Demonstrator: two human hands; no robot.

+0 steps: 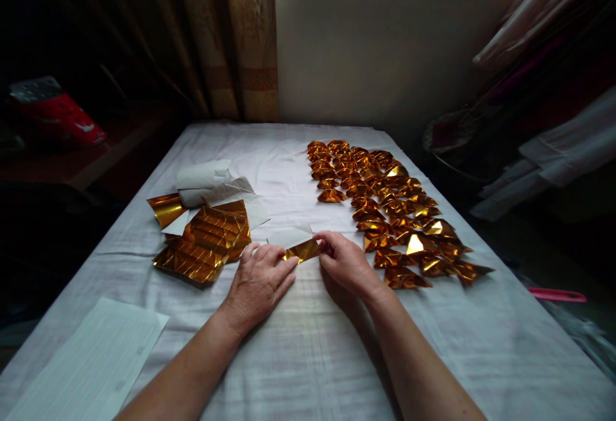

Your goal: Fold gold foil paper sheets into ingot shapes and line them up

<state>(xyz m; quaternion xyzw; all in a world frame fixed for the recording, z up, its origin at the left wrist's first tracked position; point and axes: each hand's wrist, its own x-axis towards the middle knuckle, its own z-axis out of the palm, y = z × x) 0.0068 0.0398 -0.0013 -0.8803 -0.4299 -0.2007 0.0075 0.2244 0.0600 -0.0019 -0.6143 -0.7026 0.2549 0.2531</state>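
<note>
A narrow strip of folded gold foil paper (pixel 303 251) lies slanted on the cloth-covered table between my hands. My left hand (pixel 260 280) rests low over its left end, with thumb and fingers on the foil. The right end is pinched between the thumb and fingers of my right hand (pixel 345 264). Part of a white sheet (pixel 291 236) shows just behind the strip. To the left of my left hand lies a pile of creased gold foil sheets (pixel 205 241). Several rows of folded gold foil pieces (pixel 366 183) stand to the right, past my right hand.
White crumpled paper (pixel 205 177) lies behind the foil pile. A lined paper sheet (pixel 96 357) is at the near left. The bed-like table's white cloth (pixel 308 357) spreads beneath everything. A curtain (pixel 240 36) and wall stand behind; clothes (pixel 572 132) hang at the right.
</note>
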